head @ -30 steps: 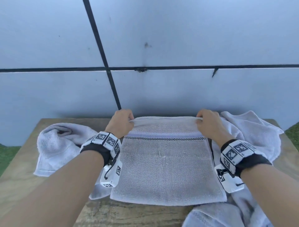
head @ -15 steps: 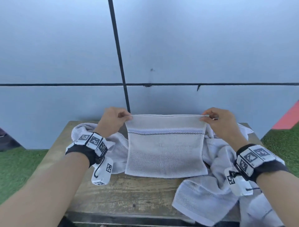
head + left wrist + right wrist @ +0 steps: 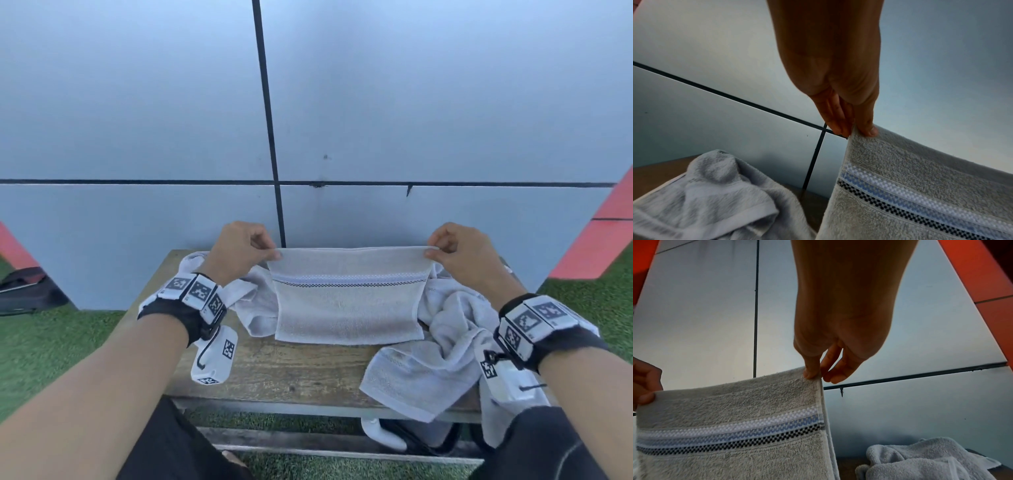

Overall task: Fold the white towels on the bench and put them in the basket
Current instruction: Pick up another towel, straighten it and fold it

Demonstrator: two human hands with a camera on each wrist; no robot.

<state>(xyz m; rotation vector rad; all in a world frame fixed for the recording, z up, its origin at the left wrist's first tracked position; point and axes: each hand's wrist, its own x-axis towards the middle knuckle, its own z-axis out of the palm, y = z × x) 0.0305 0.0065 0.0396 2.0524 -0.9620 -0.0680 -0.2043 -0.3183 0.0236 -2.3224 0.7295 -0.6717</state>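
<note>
A folded white towel (image 3: 347,301) with a blue and black checked stripe hangs in the air over the wooden bench (image 3: 274,370). My left hand (image 3: 253,246) pinches its upper left corner (image 3: 857,134) between thumb and fingers. My right hand (image 3: 445,246) pinches the upper right corner (image 3: 813,378). The towel's lower edge hangs just above the bench top. A crumpled white towel (image 3: 239,298) lies on the bench at the left (image 3: 711,198). Another loose white towel (image 3: 435,359) lies at the right and droops over the front edge (image 3: 920,462). No basket shows.
A grey panelled wall (image 3: 342,120) stands right behind the bench. Green turf (image 3: 44,349) surrounds it. A dark bag (image 3: 27,291) lies on the ground at far left. Dark and white objects (image 3: 411,438) sit under the bench at the right. Red panels (image 3: 603,233) flank the wall.
Both hands have lifted the folded towel off the bench top; it now hangs from its upper corners. The view has pulled back and shows the whole bench.
</note>
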